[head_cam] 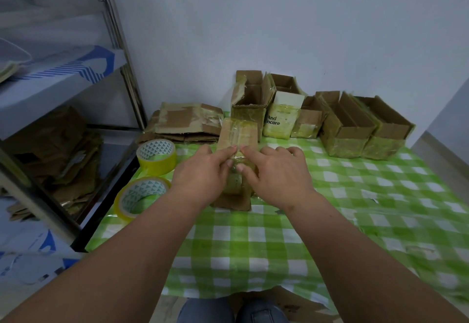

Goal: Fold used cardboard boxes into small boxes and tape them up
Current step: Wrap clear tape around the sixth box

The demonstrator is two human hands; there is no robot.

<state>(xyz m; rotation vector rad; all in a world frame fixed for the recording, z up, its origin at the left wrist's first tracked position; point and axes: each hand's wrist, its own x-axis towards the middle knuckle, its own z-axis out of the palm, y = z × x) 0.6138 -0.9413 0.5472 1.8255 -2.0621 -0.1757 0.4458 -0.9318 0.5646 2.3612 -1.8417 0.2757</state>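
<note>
Both hands, left hand (203, 173) and right hand (276, 170), hold the small box (237, 132) on the worktop (253, 241), fingers curled on its taped seam, pressing it flat; next probably more tape from the near roll (140, 197)

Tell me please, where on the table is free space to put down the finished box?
Free: the checked cloth right of the right hand, before the open boxes, and the near cloth between the forearms. Crowded: the left edge with two tape rolls, the back row, the flat cardboard stack.
</note>
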